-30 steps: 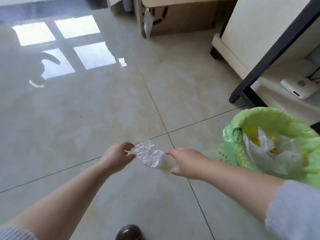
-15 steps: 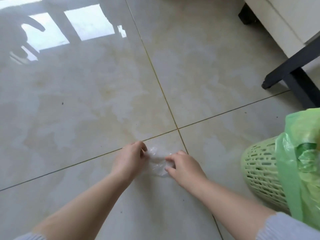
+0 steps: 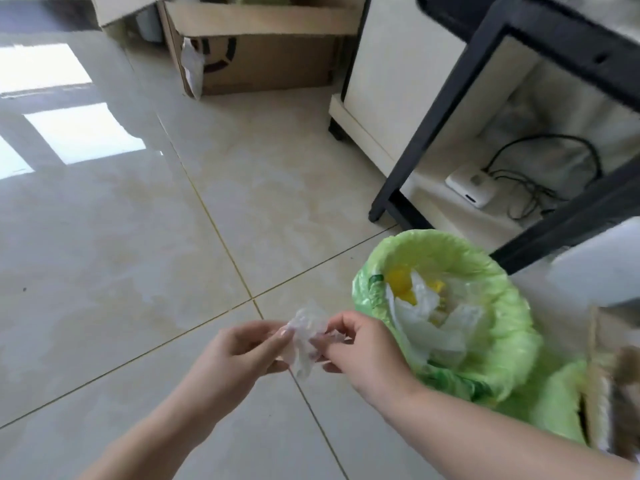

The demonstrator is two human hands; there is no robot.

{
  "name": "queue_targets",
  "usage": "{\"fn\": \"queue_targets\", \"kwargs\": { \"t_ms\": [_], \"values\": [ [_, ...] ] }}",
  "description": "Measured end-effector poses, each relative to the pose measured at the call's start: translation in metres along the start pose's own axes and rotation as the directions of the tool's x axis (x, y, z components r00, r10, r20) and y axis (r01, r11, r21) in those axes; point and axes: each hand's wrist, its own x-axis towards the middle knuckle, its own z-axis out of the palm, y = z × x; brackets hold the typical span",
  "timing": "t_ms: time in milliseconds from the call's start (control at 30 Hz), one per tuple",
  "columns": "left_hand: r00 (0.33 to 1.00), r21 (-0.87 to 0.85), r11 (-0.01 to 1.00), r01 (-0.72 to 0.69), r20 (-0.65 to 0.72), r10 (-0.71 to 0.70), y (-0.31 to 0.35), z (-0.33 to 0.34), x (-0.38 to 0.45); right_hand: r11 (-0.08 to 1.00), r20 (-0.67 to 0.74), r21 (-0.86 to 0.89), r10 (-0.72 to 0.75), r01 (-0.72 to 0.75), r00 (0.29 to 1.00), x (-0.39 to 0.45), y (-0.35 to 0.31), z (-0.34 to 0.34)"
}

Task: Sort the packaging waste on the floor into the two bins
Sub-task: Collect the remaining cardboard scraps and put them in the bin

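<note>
Above the tiled floor, beside the green-lined bin: clear plastic wrapper, pinched between left hand and right hand

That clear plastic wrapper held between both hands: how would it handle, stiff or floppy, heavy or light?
Probably floppy: the clear plastic wrapper crumples and droops between the left hand and right hand. Likely very light, since fingertip pinches alone hold it up. It may drift when dropped toward the green-lined bin.
</note>
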Motion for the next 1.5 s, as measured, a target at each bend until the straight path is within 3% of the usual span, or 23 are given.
{"fn": "queue_targets", "kwargs": {
  "t_ms": [100, 233, 300, 367, 433, 500, 567, 633, 700, 800, 1000, 1100, 1200, 1333, 1400, 1500],
  "values": [
    [0.974, 0.210, 0.951, -0.226, 0.084, 0.213, 0.026, 0.044, -0.013, 0.997, -0.137, 0.022, -0.069, 0.073, 0.988, -0.032, -0.018, -0.038],
    [0.811, 0.477, 0.677, -0.561, 0.155, 0.564, 0.068, 0.098, 0.001, 0.984, -0.253, 0.066, -0.143, 0.164, 0.957, -0.068, -0.037, -0.092],
    [0.713, 0.502, 0.534, -0.680, 0.283, 0.642, 0.086, 0.120, 0.015, 0.972, -0.317, -0.083, -0.235, 0.220, 0.919, -0.073, -0.040, -0.125],
    [0.590, 0.518, 0.337, -0.786, 0.469, 0.657, 0.096, 0.134, 0.034, 0.889, -0.328, -0.400, -0.368, 0.225, 0.870, -0.065, -0.039, -0.156],
    [0.506, 0.570, 0.072, -0.819, 0.656, 0.560, 0.095, 0.139, 0.060, 0.722, -0.212, -0.657, -0.452, 0.216, 0.866, -0.048, -0.034, -0.180],
    [0.553, 0.631, -0.187, -0.753, 0.761, 0.338, 0.086, 0.142, 0.087, 0.456, -0.012, -0.858, -0.479, 0.237, 0.877, -0.028, -0.024, -0.194],
    [0.610, 0.624, -0.315, -0.715, 0.777, 0.154, 0.074, 0.146, 0.105, 0.138, 0.237, -0.936, -0.435, 0.324, 0.869, -0.008, -0.013, -0.199],
    [0.662, 0.614, -0.382, -0.691, 0.749, 0.007, 0.065, 0.152, 0.112, -0.064, 0.397, -0.917, -0.238, 0.393, 0.887, 0.006, -0.001, -0.195],
    [0.710, 0.591, -0.457, -0.665, 0.691, -0.139, 0.054, 0.160, 0.116, -0.124, 0.420, -0.899, 0.031, 0.421, 0.907, 0.016, 0.010, -0.192],
    [0.747, 0.576, -0.486, -0.657, 0.584, -0.317, 0.040, 0.172, 0.125, -0.151, 0.348, -0.906, 0.264, 0.395, 0.900, 0.026, 0.014, -0.187],
    [0.763, 0.572, -0.509, -0.644, 0.424, -0.489, 0.024, 0.183, 0.153, -0.163, 0.291, -0.912, 0.388, 0.376, 0.875, 0.052, 0.033, -0.177],
    [0.740, 0.566, -0.477, -0.672, 0.525, -0.420, 0.041, 0.183, 0.148, -0.074, 0.317, -0.929, 0.348, 0.363, 0.882, 0.049, 0.024, -0.183],
    [0.719, 0.608, -0.393, -0.690, 0.638, -0.276, 0.075, 0.175, 0.129, 0.110, 0.324, -0.946, 0.272, 0.305, 0.906, 0.026, 0.000, -0.199],
    [0.785, 0.758, -0.202, -0.620, 0.597, -0.166, 0.128, 0.166, 0.093, 0.420, 0.235, -0.896, 0.180, 0.141, 0.955, -0.022, -0.037, -0.221],
    [0.851, 0.859, -0.004, -0.513, 0.507, -0.135, 0.157, 0.167, 0.067, 0.590, 0.133, -0.807, 0.124, 0.035, 0.983, -0.054, -0.059, -0.228],
    [0.931, 0.885, 0.382, -0.265, 0.339, -0.139, 0.206, 0.181, 0.021, 0.827, -0.030, -0.552, 0.110, -0.108, 0.993, -0.116, -0.092, -0.238]
  ]
}}
